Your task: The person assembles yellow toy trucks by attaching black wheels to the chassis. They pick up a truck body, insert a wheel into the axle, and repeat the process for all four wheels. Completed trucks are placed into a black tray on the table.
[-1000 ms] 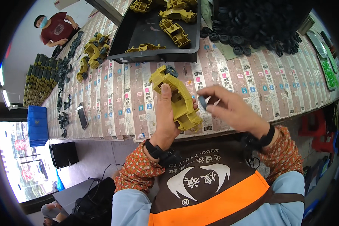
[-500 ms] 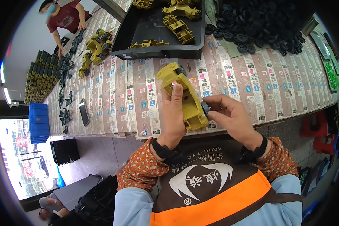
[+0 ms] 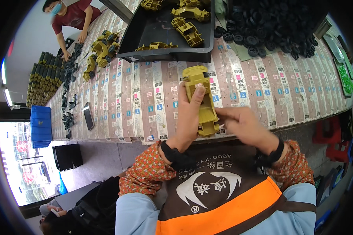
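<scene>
Swung rightward at its far end since the earlier frame, the yellow toy car [image 3: 208, 111] now lies less slanted, its long axis running almost straight from far to near. It is held up over the near part of the tabletop [image 3: 145, 119], between both hands. The left hand [image 3: 189, 117] grips it from the left, thumb across its upward face; the blurred right hand [image 3: 244, 124] meets its right side toward the near end, and whether those fingers pinch anything cannot be told.

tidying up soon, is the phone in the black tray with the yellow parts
No, the phone lies on the patterned table, apart from the black tray.
</scene>
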Demonstrator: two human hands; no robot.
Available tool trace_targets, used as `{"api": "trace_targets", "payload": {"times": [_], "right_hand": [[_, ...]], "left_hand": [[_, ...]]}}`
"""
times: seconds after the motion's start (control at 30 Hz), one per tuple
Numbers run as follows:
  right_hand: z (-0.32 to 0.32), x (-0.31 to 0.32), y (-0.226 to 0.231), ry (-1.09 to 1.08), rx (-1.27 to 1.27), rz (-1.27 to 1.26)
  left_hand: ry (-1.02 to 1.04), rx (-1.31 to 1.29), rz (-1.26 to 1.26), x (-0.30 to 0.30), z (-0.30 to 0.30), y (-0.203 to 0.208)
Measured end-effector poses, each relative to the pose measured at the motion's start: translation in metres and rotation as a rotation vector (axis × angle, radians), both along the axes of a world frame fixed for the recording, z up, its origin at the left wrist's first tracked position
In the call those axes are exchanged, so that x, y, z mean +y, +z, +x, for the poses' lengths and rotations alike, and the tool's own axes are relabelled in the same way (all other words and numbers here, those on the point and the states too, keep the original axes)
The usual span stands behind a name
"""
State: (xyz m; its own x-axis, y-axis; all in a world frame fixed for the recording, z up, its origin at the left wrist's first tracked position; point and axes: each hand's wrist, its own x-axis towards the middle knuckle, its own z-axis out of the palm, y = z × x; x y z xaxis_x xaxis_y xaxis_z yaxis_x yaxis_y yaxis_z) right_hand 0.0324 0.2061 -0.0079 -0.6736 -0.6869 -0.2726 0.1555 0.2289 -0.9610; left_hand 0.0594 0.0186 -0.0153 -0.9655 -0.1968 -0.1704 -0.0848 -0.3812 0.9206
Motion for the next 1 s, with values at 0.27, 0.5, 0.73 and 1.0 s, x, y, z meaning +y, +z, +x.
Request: {"api": "trace_targets", "payload": {"times": [0.27,0.5,0.73,1.0], "right_hand": [[-0.042,0.015,0.037,-0.004,0.323,-0.107],[-0.048,0.03,0.011,-0.453,-0.263,-0.277],[-0.04,0.01,0.009,-0.212,-0.239,-0.129],[-0.199,0.053,-0.016,-0.451,1.279,0.732]], "left_hand": [[-0.762,-0.186,-0.135,-0.034,-0.011,0.013],[-0.576,-0.04,0.431,-0.053,-0.004,0.02],[-0.307,0.051,0.213,-0.031,-0.012,0.007],[-0.317,0.026,0.239,-0.04,-0.01,0.02]]}}
